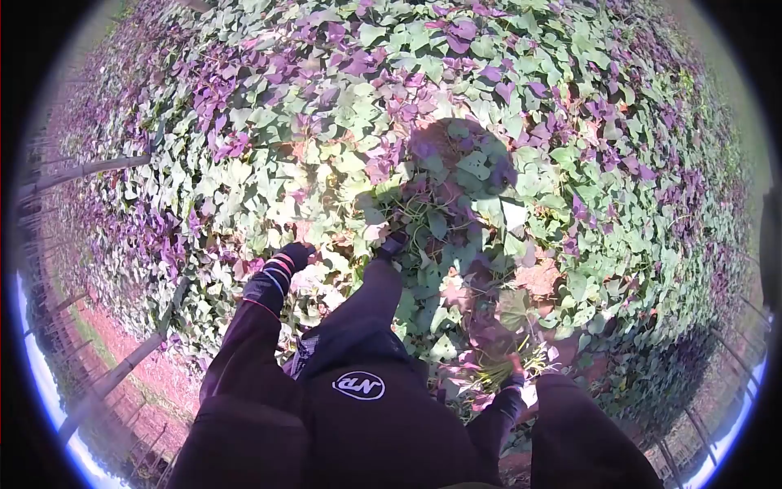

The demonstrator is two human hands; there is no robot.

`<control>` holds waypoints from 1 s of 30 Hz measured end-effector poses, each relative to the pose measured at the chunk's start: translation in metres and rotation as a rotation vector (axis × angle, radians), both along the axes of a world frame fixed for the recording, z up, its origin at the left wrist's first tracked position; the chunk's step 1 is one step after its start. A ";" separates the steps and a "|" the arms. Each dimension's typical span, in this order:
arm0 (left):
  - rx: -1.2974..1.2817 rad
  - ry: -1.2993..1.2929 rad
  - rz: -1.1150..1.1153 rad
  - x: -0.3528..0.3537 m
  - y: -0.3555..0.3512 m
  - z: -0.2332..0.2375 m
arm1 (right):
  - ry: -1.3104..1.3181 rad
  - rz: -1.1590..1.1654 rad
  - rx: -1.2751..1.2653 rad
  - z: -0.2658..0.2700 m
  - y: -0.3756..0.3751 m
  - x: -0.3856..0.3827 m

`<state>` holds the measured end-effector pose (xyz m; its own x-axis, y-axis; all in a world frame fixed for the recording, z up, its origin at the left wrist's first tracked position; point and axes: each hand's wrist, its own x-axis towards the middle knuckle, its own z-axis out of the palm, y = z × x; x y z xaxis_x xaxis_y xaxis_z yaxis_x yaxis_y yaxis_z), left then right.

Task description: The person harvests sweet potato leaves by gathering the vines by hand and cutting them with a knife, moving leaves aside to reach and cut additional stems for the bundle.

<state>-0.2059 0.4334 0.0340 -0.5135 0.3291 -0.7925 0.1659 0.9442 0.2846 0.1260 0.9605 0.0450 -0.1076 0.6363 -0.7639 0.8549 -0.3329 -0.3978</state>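
Observation:
A bed of green and purple leafy vines (423,106) covers the ground in front of me. My left hand (294,255), in a dark glove with a striped cuff, reaches down into the leaves at centre left; its fingers are buried, so I cannot tell its grip. My right hand (513,379), low at the right, is shut on a bunch of cut vine stems and leaves (498,338) held upright. My dark-trousered leg and foot (393,243) stretch forward between the two hands. My shadow falls on the leaves ahead.
Grey metal poles lie along the left edge of the bed (90,169) and slant at lower left (122,371). Bare reddish soil (163,383) borders the vines at lower left. Fence-like rails (717,391) run at lower right.

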 end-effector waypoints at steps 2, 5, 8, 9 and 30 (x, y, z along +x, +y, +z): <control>-0.096 -0.061 -0.099 -0.008 -0.029 -0.011 | -0.007 0.032 0.007 0.010 -0.005 -0.034; -0.254 -0.083 -0.075 -0.025 -0.071 -0.033 | -0.005 0.075 0.014 0.027 -0.013 -0.082; -0.270 0.071 0.059 -0.059 -0.083 -0.017 | 0.017 0.145 0.014 0.037 -0.023 -0.133; -0.279 0.114 0.051 -0.073 -0.080 -0.003 | 0.023 0.172 0.014 0.040 -0.026 -0.149; -0.140 0.003 0.309 -0.073 -0.230 -0.017 | 0.058 0.199 0.017 0.045 -0.143 -0.362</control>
